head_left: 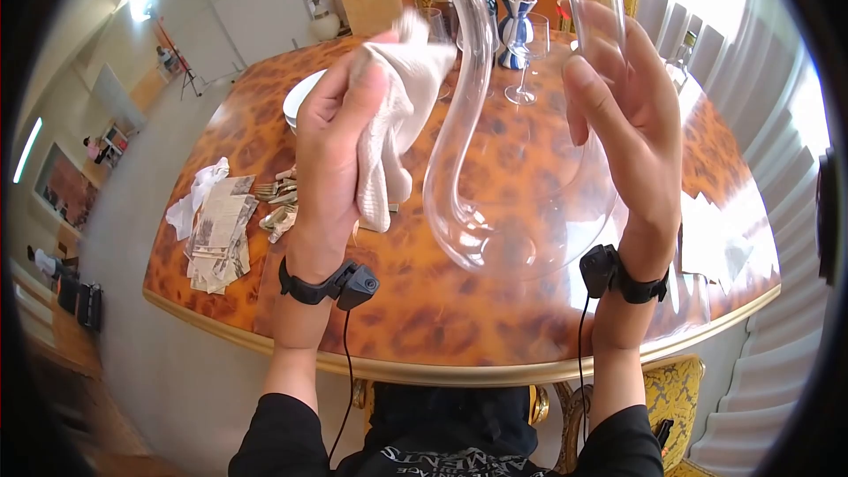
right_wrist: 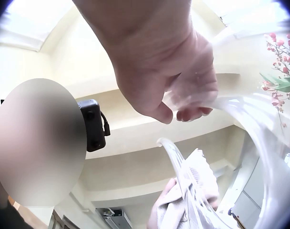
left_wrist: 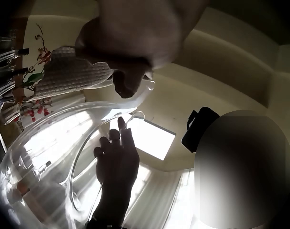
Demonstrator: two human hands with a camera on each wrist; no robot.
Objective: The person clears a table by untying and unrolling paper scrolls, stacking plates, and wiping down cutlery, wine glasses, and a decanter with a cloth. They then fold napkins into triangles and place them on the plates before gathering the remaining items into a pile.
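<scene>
A clear glass decanter [head_left: 444,163] with a tall curved neck and a wide rounded base is held up over the table, tilted in the wrist views. My right hand [head_left: 638,137] grips its upright spout at the right, fingers behind the glass and thumb in front. In my left hand [head_left: 327,159] is a bunched cream cloth [head_left: 399,93], pinched under the thumb, beside the curved neck. The left wrist view shows the cloth's waffle weave [left_wrist: 73,71] hanging from the fingers near the neck's tip. Part of the right fingers shows through the glass.
Torn newspaper [head_left: 221,234] and forks [head_left: 278,190] lie at the table's left, with white plates [head_left: 303,97] behind. Toward the back stand a wine glass [head_left: 521,79], a blue-and-white vase [head_left: 514,26] and bottles. Bright paper [head_left: 707,243] lies at the right.
</scene>
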